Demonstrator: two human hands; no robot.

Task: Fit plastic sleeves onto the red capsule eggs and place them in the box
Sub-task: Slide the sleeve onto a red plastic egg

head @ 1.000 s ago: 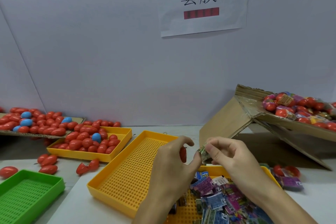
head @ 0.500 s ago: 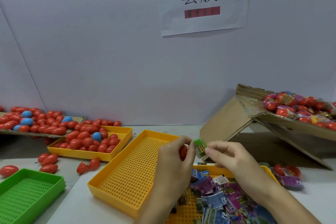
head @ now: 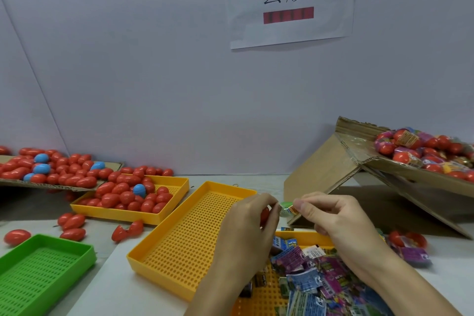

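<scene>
Left hand (head: 246, 226) fingers clamp red egg (head: 264, 214); right hand (head: 331, 215) pinches sleeve (head: 287, 209) just right, mouth facing egg.

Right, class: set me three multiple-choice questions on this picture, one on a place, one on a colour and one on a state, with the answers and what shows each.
1. Where does the cardboard box of sleeved eggs stand?
A. far right
B. far left
C. in the green tray

2. What colour is the tray at the bottom left?
A. blue
B. green
C. white

3. What is the right hand doing?
A. lying flat on the table
B. pinching a plastic sleeve
C. gripping a blue egg

Answers: 1 A, the tilted box sits at the right edge; 2 B, its rim and perforated floor are green; 3 B, its thumb and fingers close on the small printed sleeve, next to the left hand, which holds a red capsule egg.
</scene>
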